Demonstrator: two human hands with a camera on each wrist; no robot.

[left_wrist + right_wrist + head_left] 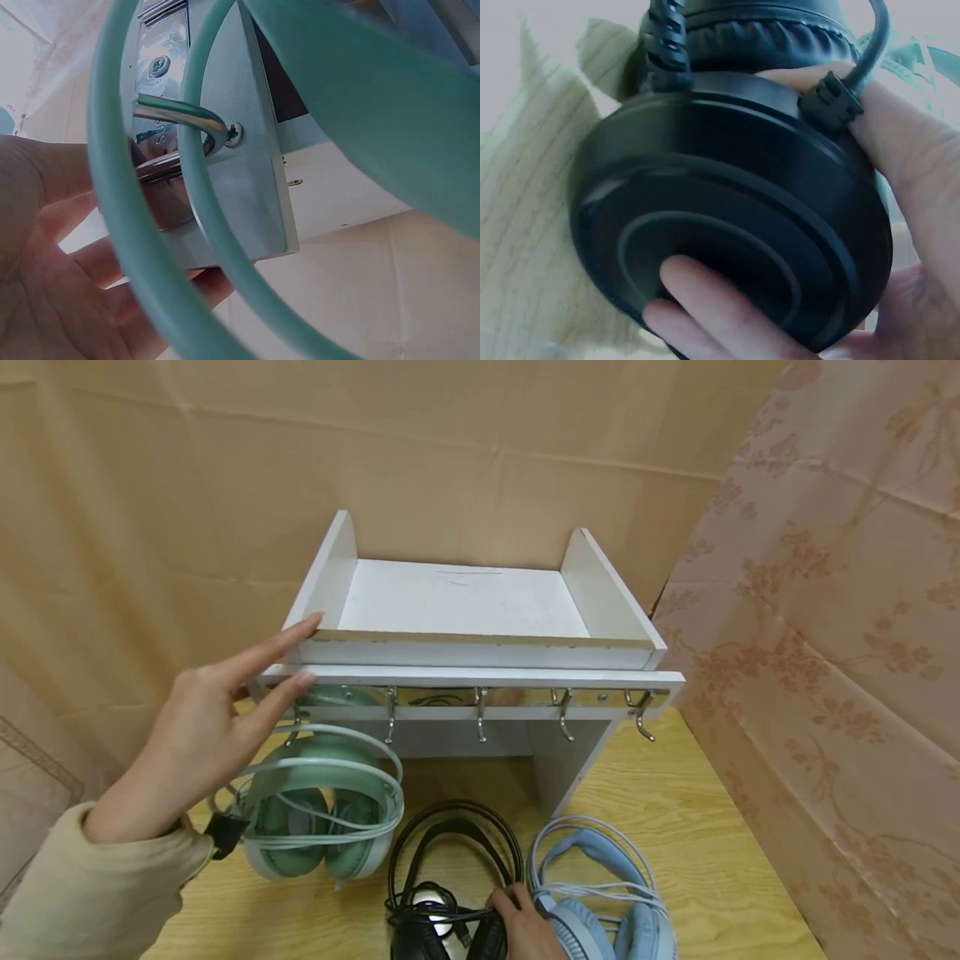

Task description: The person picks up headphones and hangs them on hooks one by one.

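My left hand (202, 727) grips the left end of a white wooden shelf (480, 677), thumb on the front rail and a finger reaching over the tray edge. Green headphones (315, 777) with a pale coiled cable hang from the leftmost metal hook (184, 116), just beside this hand. Lower down, my right hand (525, 927) holds black headphones (457, 835) by the right ear cup (727, 202), fingers across its outer face. Their black cable is bundled round the cups. Light-blue headphones (607, 893) with a wrapped cable lie right of this hand.
Several other metal hooks (481, 714) line the rail, with no headphones on them. The shelf stands on a wood-grain table (660, 810). A tan cloth (480, 460) hangs behind, and a pink floral cloth (847, 652) on the right.
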